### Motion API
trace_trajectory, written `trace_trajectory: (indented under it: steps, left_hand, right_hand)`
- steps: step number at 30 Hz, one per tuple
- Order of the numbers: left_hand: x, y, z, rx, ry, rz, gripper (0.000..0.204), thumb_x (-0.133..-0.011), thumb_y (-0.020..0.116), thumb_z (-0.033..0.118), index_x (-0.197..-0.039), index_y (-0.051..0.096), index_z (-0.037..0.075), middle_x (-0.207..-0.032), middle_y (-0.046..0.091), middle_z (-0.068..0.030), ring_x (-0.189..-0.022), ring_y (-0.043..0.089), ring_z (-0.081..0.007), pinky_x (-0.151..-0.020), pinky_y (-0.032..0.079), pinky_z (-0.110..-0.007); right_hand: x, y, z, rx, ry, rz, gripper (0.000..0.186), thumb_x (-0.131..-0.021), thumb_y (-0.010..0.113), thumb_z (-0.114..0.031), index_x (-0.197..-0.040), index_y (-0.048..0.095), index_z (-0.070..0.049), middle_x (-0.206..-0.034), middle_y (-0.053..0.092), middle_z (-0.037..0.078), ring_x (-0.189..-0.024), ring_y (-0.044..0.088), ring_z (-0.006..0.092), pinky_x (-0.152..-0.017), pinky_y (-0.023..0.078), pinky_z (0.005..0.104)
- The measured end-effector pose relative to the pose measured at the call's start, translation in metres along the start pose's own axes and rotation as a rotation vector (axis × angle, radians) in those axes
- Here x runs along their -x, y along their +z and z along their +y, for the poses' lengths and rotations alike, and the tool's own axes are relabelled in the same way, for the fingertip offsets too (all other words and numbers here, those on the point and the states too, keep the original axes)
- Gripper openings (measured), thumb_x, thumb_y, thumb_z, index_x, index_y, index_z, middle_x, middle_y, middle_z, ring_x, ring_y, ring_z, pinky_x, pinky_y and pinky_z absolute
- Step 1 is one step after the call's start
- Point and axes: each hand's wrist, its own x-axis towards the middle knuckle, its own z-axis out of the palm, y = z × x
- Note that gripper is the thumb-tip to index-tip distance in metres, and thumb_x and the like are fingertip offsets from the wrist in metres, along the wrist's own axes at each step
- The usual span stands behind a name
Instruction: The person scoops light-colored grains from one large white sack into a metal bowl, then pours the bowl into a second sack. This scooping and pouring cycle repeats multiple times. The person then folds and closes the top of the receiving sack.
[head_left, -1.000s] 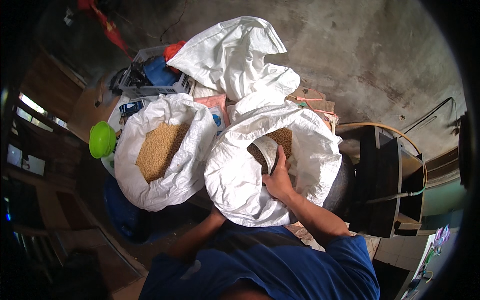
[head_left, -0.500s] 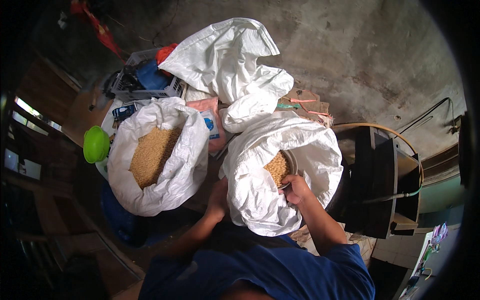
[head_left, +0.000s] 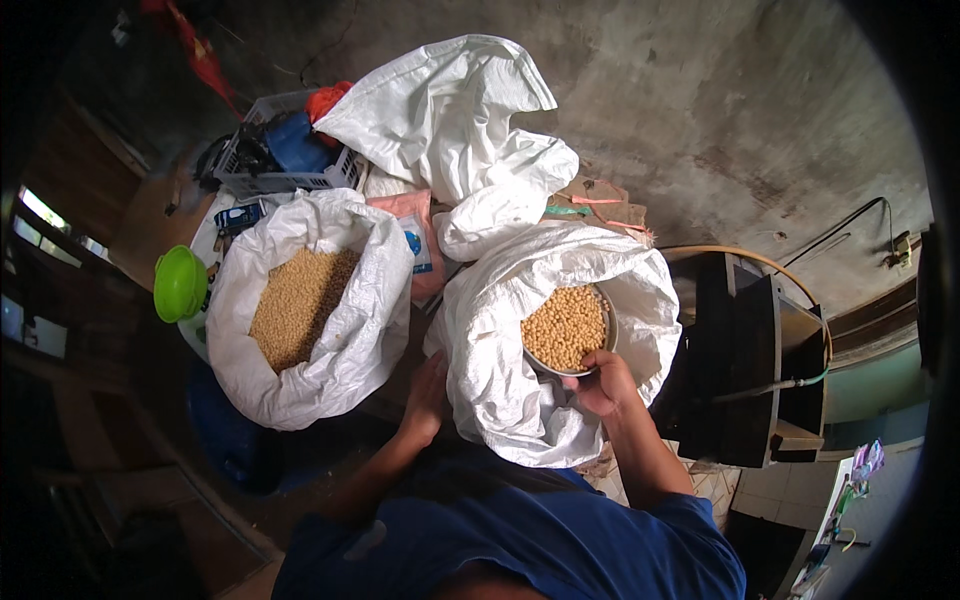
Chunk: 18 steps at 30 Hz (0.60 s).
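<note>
My right hand (head_left: pixel 605 386) grips the near rim of a round metal bowl (head_left: pixel 613 330), thumb over the edge. Pale yellow soybeans (head_left: pixel 563 328) fill the bowl, which is inside the mouth of the right-hand white woven sack (head_left: pixel 490 300). Against the left outer side of that sack, my left hand (head_left: pixel 427 392) lies with its fingers stretched out, holding nothing. To the left stands another white woven sack (head_left: pixel 240 375), its top rolled open on a heap of soybeans (head_left: pixel 300 305). The bottom of the right sack is hidden behind the bowl and folds.
A green plastic bowl (head_left: pixel 181 284) stands at far left. Behind the sacks are a grey crate (head_left: pixel 290 182), a pink packet (head_left: pixel 420 245) and a crumpled white sack (head_left: pixel 450 120). Dark metal equipment (head_left: pixel 745 350) with a yellowish hose (head_left: pixel 800 285) stands to the right, before a concrete wall.
The bowl has come up and levelled within the right sack, so more of its soybeans show. My right hand still grips its rim; my left hand stays beside the sack.
</note>
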Motion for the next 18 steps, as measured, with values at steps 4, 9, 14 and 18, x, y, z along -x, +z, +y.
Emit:
trace_trajectory:
  steps: [4,9,14,18]
  left_hand:
    - [0.004,-0.009,0.008,0.109,-0.091,0.026,0.051,-0.113,0.038,0.029,-0.155,0.039,-0.001,-0.16,0.037,-0.0247,-0.15,0.033,-0.0375,-0.123,0.027,-0.043]
    - [0.016,-0.033,0.04,0.157,-0.164,0.012,0.054,-0.11,0.047,0.032,-0.152,0.043,-0.002,-0.159,0.039,-0.0226,-0.149,0.036,-0.0338,-0.121,0.029,-0.041]
    - [0.035,-0.078,0.08,0.183,-0.191,-0.205,0.054,-0.109,0.053,0.031,-0.152,0.044,0.0,-0.153,0.047,-0.0213,-0.141,0.047,-0.0318,-0.116,0.037,-0.04]
    - [0.058,-0.113,0.108,0.176,-0.224,-0.378,0.058,-0.106,0.059,0.033,-0.153,0.044,0.002,-0.147,0.053,-0.0197,-0.13,0.056,-0.0293,-0.108,0.045,-0.039]
  right_hand:
    - [0.048,0.019,-0.007,-0.008,-0.03,-0.029,0.057,-0.085,0.047,-0.001,-0.141,0.045,0.005,-0.127,0.062,0.02,-0.103,0.069,0.0321,-0.071,0.061,0.0419]
    - [0.1,0.045,-0.013,0.068,-0.108,0.034,0.055,-0.083,0.05,-0.001,-0.138,0.048,0.003,-0.121,0.066,0.019,-0.097,0.07,0.0312,-0.065,0.059,0.0408]
    - [0.128,0.083,-0.01,-0.002,-0.097,-0.109,0.053,-0.081,0.054,-0.001,-0.133,0.054,0.006,-0.113,0.07,0.017,-0.09,0.073,0.0291,-0.067,0.063,0.0411]
    - [0.131,0.117,-0.005,0.051,-0.092,-0.196,0.051,-0.08,0.054,0.0,-0.131,0.054,0.009,-0.111,0.07,0.02,-0.089,0.074,0.0304,-0.066,0.065,0.04]
